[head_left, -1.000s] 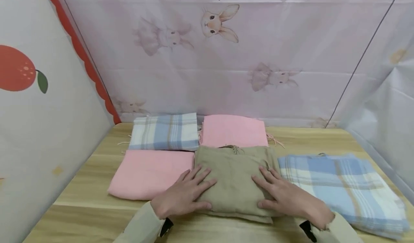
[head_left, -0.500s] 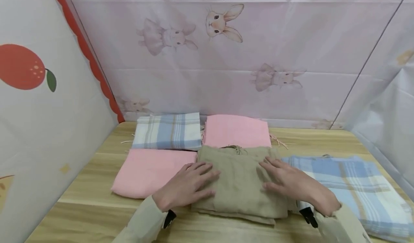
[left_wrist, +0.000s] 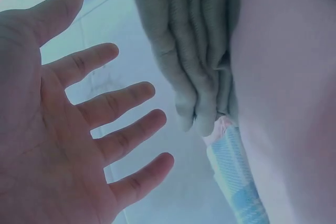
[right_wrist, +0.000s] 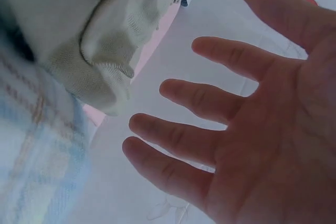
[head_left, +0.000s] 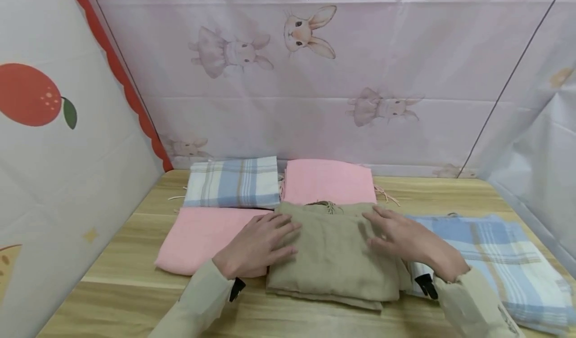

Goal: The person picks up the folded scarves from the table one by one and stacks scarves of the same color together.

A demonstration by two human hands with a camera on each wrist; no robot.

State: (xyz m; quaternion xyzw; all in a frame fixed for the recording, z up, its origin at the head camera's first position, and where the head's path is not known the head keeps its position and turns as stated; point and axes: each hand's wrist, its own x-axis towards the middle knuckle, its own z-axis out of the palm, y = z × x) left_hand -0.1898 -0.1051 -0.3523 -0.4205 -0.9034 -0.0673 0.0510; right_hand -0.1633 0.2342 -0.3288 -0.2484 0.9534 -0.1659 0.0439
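A folded olive-green scarf (head_left: 333, 258) with a small fringe at its back edge lies in the middle of the wooden table. Over its left side is my left hand (head_left: 261, 243), fingers extended and palm down. My right hand (head_left: 407, 235) is over the right side, its fingers also extended. In the left wrist view, the left hand's spread fingers (left_wrist: 123, 98) stand apart from the scarf's stacked folds (left_wrist: 194, 51). The right wrist view has the right hand's fingers (right_wrist: 194, 98) spread beside a drooping olive fold (right_wrist: 100, 51). Neither hand grips anything.
Left of the olive scarf lies a folded pink scarf (head_left: 202, 238), with a blue-and-white plaid one (head_left: 231, 183) behind it. Another pink scarf (head_left: 328, 180) is at the back. A larger plaid scarf (head_left: 504, 258) lies right, partly under my right forearm. Printed sheets (head_left: 270, 103) enclose the table (head_left: 130, 298).
Both hands have risen from lying flat on the olive scarf. The right hand has also shifted toward its back right corner. The scarves look much the same.
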